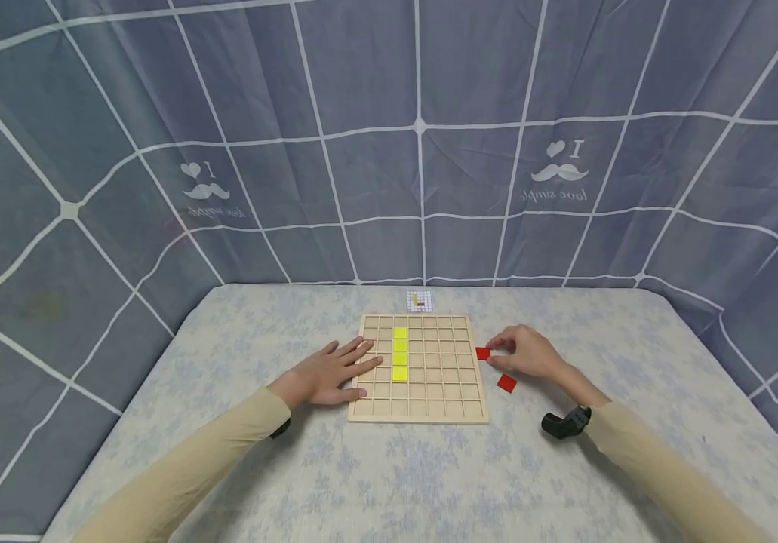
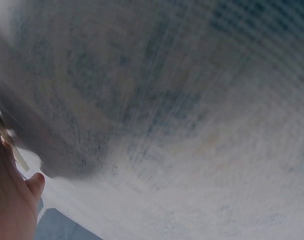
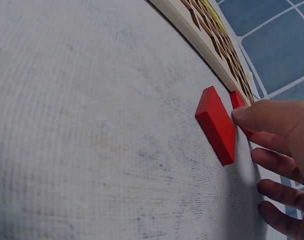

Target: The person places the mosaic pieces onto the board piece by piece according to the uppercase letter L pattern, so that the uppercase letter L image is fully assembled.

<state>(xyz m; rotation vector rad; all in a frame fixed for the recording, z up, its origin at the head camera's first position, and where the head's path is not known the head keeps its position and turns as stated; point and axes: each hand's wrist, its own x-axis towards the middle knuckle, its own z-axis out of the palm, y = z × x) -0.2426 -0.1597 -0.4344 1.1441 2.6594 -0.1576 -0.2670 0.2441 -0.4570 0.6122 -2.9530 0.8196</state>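
Observation:
A wooden grid board [image 1: 443, 411] lies on the table, with several yellow square tiles [image 1: 399, 358] in a line in one of its left columns. My left hand [image 1: 327, 373] rests with spread fingers on the board's left edge; the left wrist view catches only part of that hand [image 2: 14, 195]. Just off the board's right edge, my right hand [image 1: 527, 353] pinches a red square tile [image 1: 483, 353] between thumb and fingers. The right wrist view shows this tile [image 3: 236, 100] partly hidden behind the thumb. Closer to me, a second red tile [image 1: 507, 383] lies flat on the cloth.
Behind the board lies a small card [image 1: 419, 302] printed with a grid and coloured squares. A pale floral cloth [image 1: 389, 483] covers the table. Blue-grey curtains [image 1: 375, 181] with white lines hang around the back and sides. Each wrist wears a black device [image 1: 565, 423].

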